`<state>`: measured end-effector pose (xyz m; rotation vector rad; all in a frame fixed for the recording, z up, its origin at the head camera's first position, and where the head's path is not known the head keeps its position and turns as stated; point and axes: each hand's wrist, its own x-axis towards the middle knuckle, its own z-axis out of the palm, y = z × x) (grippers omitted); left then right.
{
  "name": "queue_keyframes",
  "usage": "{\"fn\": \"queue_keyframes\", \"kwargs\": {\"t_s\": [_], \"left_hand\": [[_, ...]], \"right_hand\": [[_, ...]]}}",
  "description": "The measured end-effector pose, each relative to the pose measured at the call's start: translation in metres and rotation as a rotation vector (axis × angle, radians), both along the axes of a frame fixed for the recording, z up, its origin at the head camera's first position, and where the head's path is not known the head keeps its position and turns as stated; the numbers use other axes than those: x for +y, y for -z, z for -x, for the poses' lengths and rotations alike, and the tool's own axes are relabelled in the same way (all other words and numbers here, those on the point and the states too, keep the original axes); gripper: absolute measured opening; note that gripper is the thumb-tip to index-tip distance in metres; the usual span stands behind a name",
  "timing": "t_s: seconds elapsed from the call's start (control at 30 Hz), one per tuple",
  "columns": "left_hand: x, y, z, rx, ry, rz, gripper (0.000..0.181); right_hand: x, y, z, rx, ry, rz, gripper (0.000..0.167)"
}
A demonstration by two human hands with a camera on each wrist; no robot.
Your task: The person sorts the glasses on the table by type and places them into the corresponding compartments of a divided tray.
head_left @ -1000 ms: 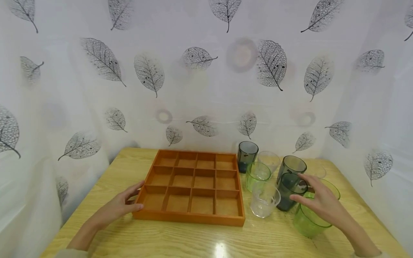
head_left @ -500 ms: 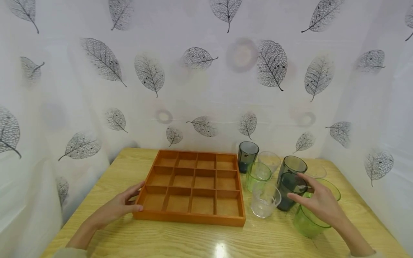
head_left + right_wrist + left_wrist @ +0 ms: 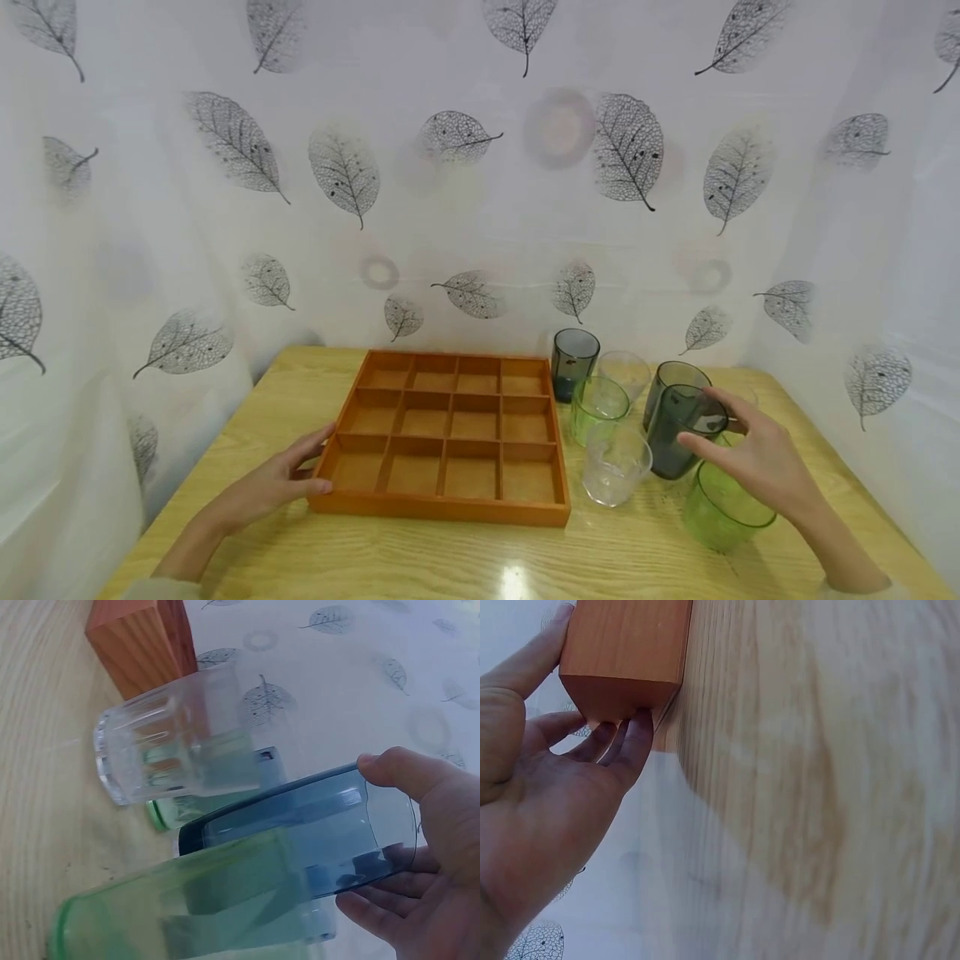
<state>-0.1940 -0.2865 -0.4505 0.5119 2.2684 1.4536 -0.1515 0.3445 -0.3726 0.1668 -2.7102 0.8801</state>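
Observation:
At the front left corner of an orange wooden compartment tray, my left hand holds the tray. Its thumb lies at the upper edge and its curled fingertips meet the side wall. On the right, my right hand grips a dark grey drinking glass near the rim, thumb on one side and fingers on the other. The right wrist view shows the grey glass tilted, its base beside a green glass. Whether that base touches the table is hard to tell.
Around the held glass stand a green glass, a clear glass, a smaller green glass, another clear one and two more grey ones. A leaf-print curtain closes off the table's back.
My right hand has lifted the dark grey glass slightly up and away, and its rim has risen and shifted right. The left hand and tray have not moved.

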Motion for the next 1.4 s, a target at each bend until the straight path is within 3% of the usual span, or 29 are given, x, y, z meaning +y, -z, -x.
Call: {"fn": "queue_keyframes", "kwargs": {"t_s": [0.27,0.47,0.63,0.9,1.13,1.4], "left_hand": [[0.001,-0.001,0.0,-0.005,0.008,0.01,0.083],[0.002,-0.003,0.001,0.007,0.022,0.017,0.083],[0.001,-0.005,0.0,0.006,0.024,0.024,0.083],[-0.001,-0.003,-0.001,0.008,0.029,0.03,0.082],[-0.001,-0.002,-0.001,0.019,0.033,0.029,0.083],[-0.001,-0.001,-0.001,0.013,0.032,0.028,0.083]], "right_hand": [[0.004,-0.02,-0.001,0.102,-0.044,0.031,0.079],[0.001,-0.041,0.0,0.049,-0.012,-0.001,0.081],[-0.014,-0.059,0.009,0.012,0.02,-0.019,0.081],[-0.048,-0.081,0.031,-0.054,-0.047,0.041,0.086],[-0.079,-0.083,0.052,-0.051,-0.142,0.096,0.085],[-0.116,-0.073,0.076,-0.066,-0.195,0.131,0.082]]}}
